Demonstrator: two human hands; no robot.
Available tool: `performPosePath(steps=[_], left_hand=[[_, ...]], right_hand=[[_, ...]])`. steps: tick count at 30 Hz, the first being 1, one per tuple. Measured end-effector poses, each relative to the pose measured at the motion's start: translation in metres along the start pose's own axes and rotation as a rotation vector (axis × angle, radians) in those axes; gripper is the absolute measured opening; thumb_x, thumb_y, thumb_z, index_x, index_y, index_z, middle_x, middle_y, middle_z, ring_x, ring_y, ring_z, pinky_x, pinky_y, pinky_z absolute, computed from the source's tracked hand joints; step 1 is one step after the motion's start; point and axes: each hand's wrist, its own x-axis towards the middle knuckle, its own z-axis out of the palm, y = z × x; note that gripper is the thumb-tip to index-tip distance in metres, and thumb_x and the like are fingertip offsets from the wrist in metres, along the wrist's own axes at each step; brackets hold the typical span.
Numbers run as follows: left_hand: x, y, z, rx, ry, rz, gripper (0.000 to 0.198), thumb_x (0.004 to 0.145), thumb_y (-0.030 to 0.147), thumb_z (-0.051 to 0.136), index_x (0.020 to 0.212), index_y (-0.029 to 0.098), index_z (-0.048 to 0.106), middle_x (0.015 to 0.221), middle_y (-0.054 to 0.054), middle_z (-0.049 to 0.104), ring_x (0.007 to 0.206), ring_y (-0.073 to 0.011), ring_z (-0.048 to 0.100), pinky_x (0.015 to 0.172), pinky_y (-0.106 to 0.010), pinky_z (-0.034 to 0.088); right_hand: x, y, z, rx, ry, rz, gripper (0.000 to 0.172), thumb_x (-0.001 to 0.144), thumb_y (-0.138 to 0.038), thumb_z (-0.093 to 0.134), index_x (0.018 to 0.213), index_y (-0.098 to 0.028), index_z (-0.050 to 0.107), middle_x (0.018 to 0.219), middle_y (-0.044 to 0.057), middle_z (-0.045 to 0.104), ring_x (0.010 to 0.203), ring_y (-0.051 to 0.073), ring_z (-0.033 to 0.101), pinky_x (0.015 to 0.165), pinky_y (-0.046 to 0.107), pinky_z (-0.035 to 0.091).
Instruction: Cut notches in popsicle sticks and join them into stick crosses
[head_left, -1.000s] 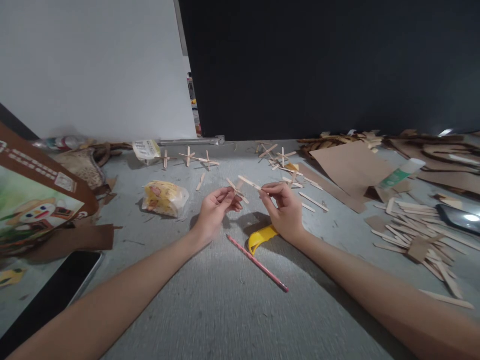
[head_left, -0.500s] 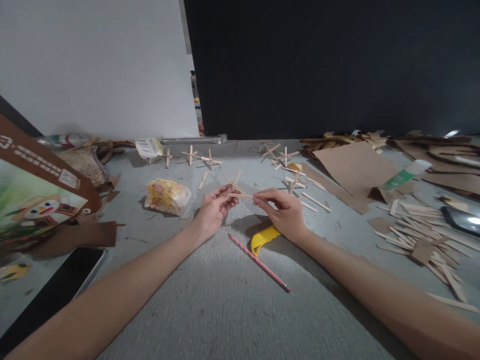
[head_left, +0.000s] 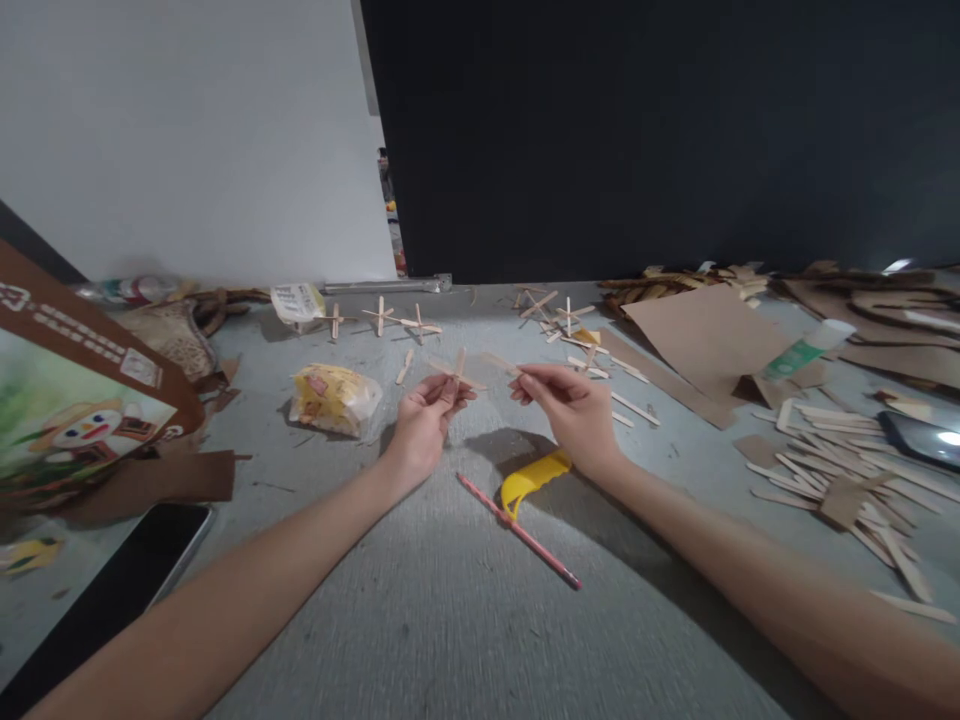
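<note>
Presently, the crossed sticks (head_left: 460,362) are pinched between the thumb and fingers of the left hand (head_left: 424,420). One pale, flat wooden strip points up and away from that hand; another slants across it toward the right hand (head_left: 574,410). Motion blur softens their outlines, and whether they are bonded or merely pinched together cannot be determined. The right hand grips a single stick (head_left: 497,362) by its near end; its free end points toward the left hand and is apart from the crossed sticks.

As to progress, the work is judged part done. Three crossed pieces (head_left: 380,316) stand in a row beyond the left hand, apparently complete. Beyond the right hand is a further crossed piece (head_left: 568,315), with loose strips around it. The single stick is not yet against the crossed sticks, so that unit is judged unfinished. Unused stock is ample: a pile of loose sticks (head_left: 810,450) lies well to the right of the right hand.

Nearer in, a yellow tool (head_left: 532,480) lies just below the right hand, with a pink pencil (head_left: 521,533) beside it. A yellow packet (head_left: 334,398) rests left of the left hand; a green-and-white tube (head_left: 810,350) leans well beyond the right hand.
</note>
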Motion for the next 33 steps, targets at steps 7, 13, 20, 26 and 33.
performPosePath(steps=[7,13,20,26,33], left_hand=[[-0.002,-0.004,-0.002,0.079,-0.017,0.149,0.021,0.078,0.031,0.09,0.086,0.019,0.074,0.089,-0.005,0.08,0.085,-0.0165,0.076,0.086,-0.03,0.057],[-0.004,-0.007,-0.001,0.148,-0.042,0.224,0.032,0.071,0.039,0.095,0.087,0.018,0.077,0.09,-0.006,0.081,0.078,-0.0147,0.071,0.079,-0.028,0.056],[-0.008,-0.002,0.002,0.167,-0.057,0.221,0.042,0.074,0.035,0.094,0.109,0.021,0.076,0.092,-0.003,0.081,0.081,-0.0144,0.072,0.083,-0.028,0.057],[-0.01,-0.001,0.003,0.182,-0.098,0.274,0.032,0.076,0.039,0.093,0.092,0.02,0.074,0.09,-0.004,0.08,0.086,-0.0174,0.075,0.087,-0.031,0.059],[-0.01,-0.001,0.004,0.117,-0.097,0.221,0.032,0.073,0.035,0.094,0.092,0.019,0.073,0.087,-0.003,0.079,0.085,-0.0172,0.075,0.087,-0.032,0.06]], right_hand=[[-0.01,-0.006,0.017,0.458,-0.209,0.511,0.047,0.08,-0.062,0.086,0.081,-0.022,0.06,0.07,0.004,0.075,0.059,0.017,0.069,0.057,0.029,0.058],[-0.02,-0.011,0.023,0.634,-0.266,0.669,0.035,0.082,-0.043,0.088,0.084,-0.022,0.06,0.072,0.003,0.073,0.057,0.014,0.063,0.056,0.025,0.054],[-0.023,-0.018,0.027,0.668,-0.279,0.711,0.031,0.084,-0.04,0.085,0.084,-0.022,0.061,0.074,0.004,0.073,0.061,0.015,0.064,0.058,0.027,0.054],[-0.024,-0.014,0.027,0.626,-0.3,0.643,0.032,0.088,-0.044,0.08,0.084,-0.022,0.058,0.075,0.004,0.07,0.064,0.016,0.065,0.062,0.028,0.055],[-0.023,-0.015,0.028,0.489,-0.216,0.491,0.04,0.087,-0.057,0.079,0.085,-0.024,0.058,0.072,0.0,0.065,0.06,0.014,0.056,0.059,0.027,0.05]])
